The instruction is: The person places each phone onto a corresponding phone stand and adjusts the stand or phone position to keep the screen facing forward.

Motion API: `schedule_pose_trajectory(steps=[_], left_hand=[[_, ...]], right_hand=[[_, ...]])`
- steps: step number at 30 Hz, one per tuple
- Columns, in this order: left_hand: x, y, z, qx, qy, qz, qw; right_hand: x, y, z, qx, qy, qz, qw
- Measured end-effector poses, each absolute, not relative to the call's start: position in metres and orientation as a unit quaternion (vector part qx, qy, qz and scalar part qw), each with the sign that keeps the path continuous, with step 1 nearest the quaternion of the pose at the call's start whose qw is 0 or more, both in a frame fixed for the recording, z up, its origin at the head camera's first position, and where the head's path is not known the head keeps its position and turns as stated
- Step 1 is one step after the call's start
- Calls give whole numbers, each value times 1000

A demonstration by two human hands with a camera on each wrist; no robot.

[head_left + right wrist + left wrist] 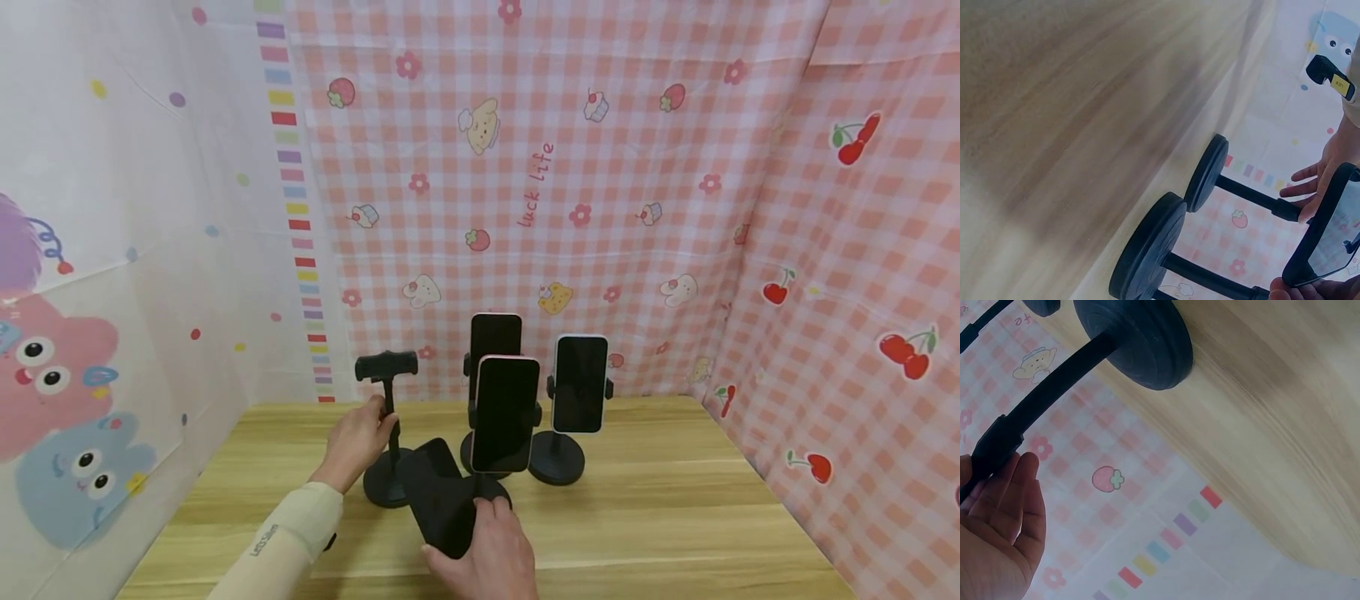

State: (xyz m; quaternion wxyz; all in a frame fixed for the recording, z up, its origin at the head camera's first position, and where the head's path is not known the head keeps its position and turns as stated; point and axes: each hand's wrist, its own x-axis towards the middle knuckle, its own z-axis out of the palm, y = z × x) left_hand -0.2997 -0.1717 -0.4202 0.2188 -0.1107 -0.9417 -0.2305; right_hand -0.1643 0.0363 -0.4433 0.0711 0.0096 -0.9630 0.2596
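My left hand (355, 443) pinches the upper stem of a black phone stand (390, 365) whose clamp at the top holds no phone. In the left wrist view the thumb and fingers (1013, 494) lie round the collar of that stem. My right hand (491, 554) grips a black phone (442, 496) by its lower end, tilted, in front of the stand's round base. The phone's glossy face (1335, 234) shows at the right edge of the right wrist view, with the right fingertips at its lower corner.
To the right stand more phone stands with phones clamped upright: a pink-edged phone (506, 414) in front, a black phone (496, 333) behind it, and a white-edged phone (580, 383). The wooden table (660, 500) meets patterned cloth (637, 250) at the back and sides.
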Motion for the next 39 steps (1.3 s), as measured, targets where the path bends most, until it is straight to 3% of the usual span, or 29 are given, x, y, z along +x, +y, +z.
schedule_pose_trajectory(steps=[8,17,39], left_hand=[[-296,-173,-414,-93,-945,-247,194],[-291,-176,-412,-94,-943,-246,203],[-288,-180,-417,-93,-941,-258,200]], right_hand=[[-166,36,-443,26,-961,262,83],[-168,33,-439,35,-959,268,82],[-172,18,-431,63,-938,298,163]])
